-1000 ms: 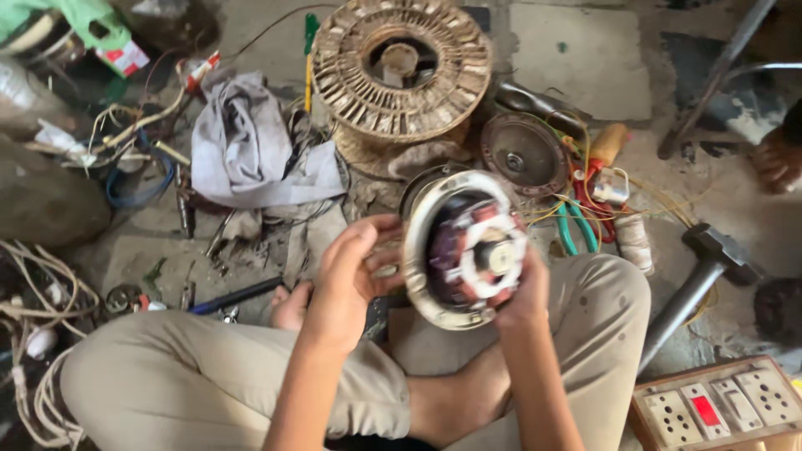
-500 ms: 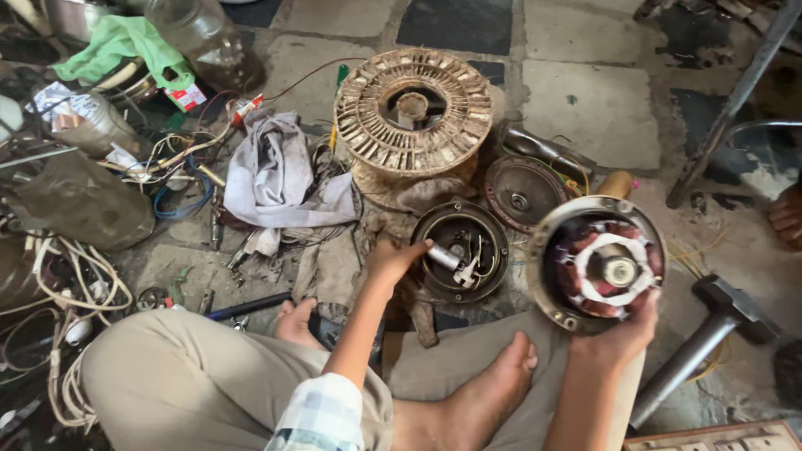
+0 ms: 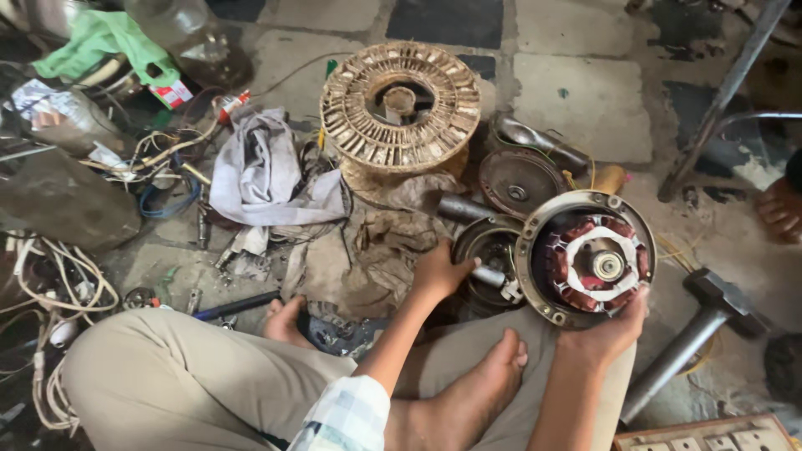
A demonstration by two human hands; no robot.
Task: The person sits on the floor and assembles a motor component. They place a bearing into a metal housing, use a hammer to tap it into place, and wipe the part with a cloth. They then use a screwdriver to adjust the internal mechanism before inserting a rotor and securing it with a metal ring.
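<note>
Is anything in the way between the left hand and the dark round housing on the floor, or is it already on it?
Nothing visible is in the way. The left hand already rests on the rim of the dark round housing. The right hand holds the motor stator plate just to its right, overlapping the housing's right edge but not blocking the left hand.
</note>
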